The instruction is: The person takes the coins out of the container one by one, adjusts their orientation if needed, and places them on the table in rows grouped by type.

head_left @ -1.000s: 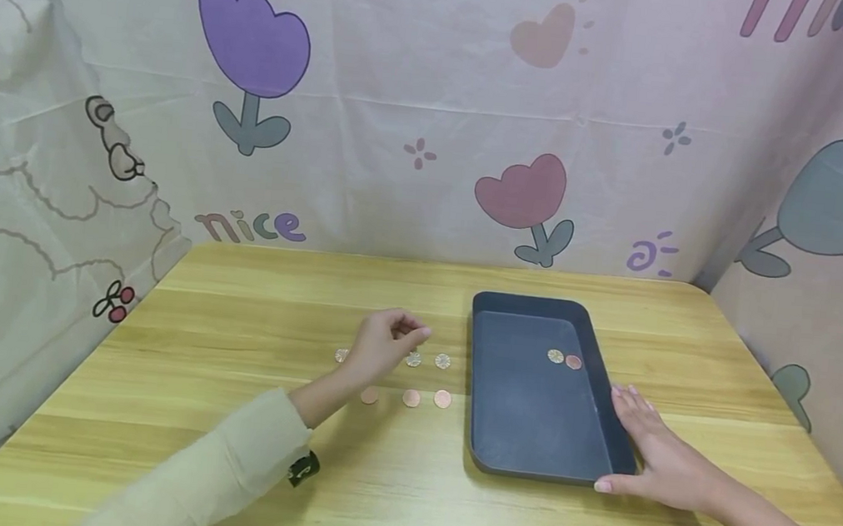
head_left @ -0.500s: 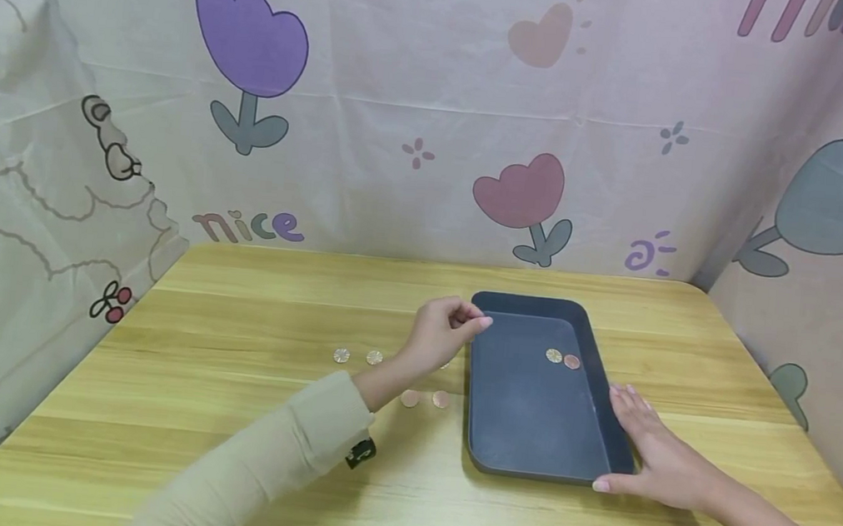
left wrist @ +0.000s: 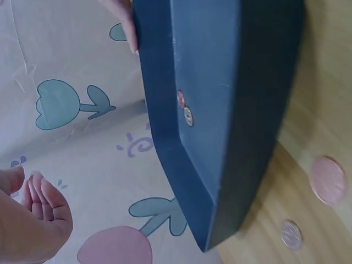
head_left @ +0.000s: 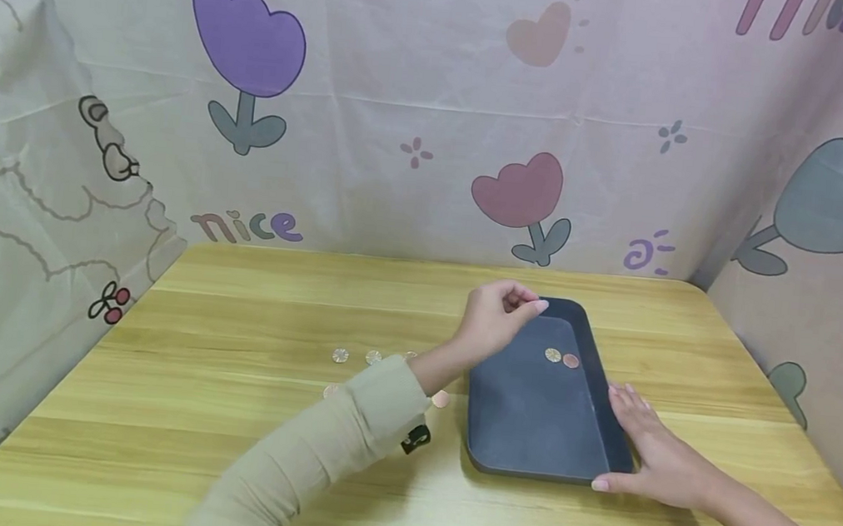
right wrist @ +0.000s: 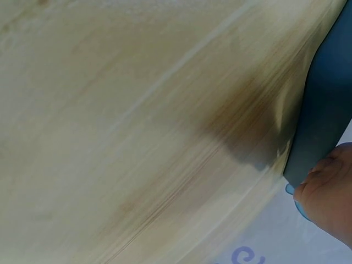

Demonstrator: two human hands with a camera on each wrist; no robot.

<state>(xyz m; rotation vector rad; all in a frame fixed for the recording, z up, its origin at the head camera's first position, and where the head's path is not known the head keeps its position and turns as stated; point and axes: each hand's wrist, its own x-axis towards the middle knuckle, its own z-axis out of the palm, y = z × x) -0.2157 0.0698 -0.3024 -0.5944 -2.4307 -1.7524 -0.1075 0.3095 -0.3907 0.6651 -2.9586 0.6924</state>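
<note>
My left hand [head_left: 495, 315] hovers over the back left part of a dark grey rectangular tray [head_left: 528, 423]. Its fingers curl and the thumb tip comes close to the forefinger; I cannot tell whether a coin sits between them. Inside the tray lie a pale gold coin [head_left: 552, 355] and a copper coin [head_left: 570, 360], side by side. My right hand [head_left: 663, 460] rests at the tray's near right corner, fingers straight along the right wall and thumb at the front wall. Left of the tray, silver coins [head_left: 373, 358] form a back row and copper coins [head_left: 440, 399] a front row, partly hidden by my left arm.
Everything lies on a wooden table [head_left: 253, 298]. A patterned cloth [head_left: 386, 68] hangs behind and on both sides, meeting the table's back edge. A black object [head_left: 416, 440] shows under my left wrist by the sleeve [head_left: 346, 432].
My left hand has moved right and slightly back, from above the coin rows to above the tray, fingers still curled. My right hand, the tray and the coins in it have stayed put.
</note>
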